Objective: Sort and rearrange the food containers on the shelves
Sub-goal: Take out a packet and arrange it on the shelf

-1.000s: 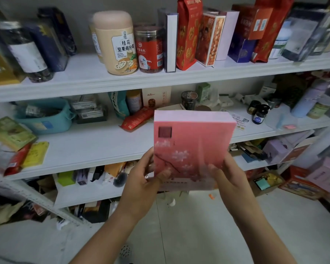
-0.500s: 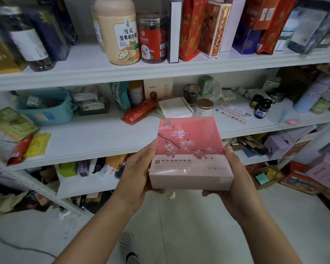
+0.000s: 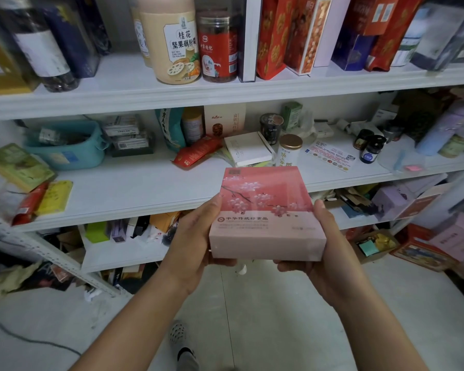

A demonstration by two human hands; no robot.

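A pink box with a blossom print (image 3: 265,207) lies flat in front of the middle shelf (image 3: 134,188), held between both my hands. My left hand (image 3: 193,242) grips its left side, thumb on the top edge and fingers curled underneath. My right hand (image 3: 330,250) grips the right side the same way. On the top shelf (image 3: 118,87) stand a beige lotus-powder canister (image 3: 172,46), a red-labelled jar (image 3: 219,49), a white box (image 3: 249,38) and red packages (image 3: 273,36).
The middle shelf carries a teal basket (image 3: 70,153), a red pouch (image 3: 196,153), a white box (image 3: 248,152), a gold-lidded tin (image 3: 288,152) and small dark jars (image 3: 370,151). Lower shelves and the floor at right hold clutter and boxes (image 3: 423,253). A cable (image 3: 24,336) crosses the floor.
The pink box tipped from upright, face toward me, to lying flat with its printed top up. Both hands kept hold and lowered it slightly; the view moved closer to the shelves.
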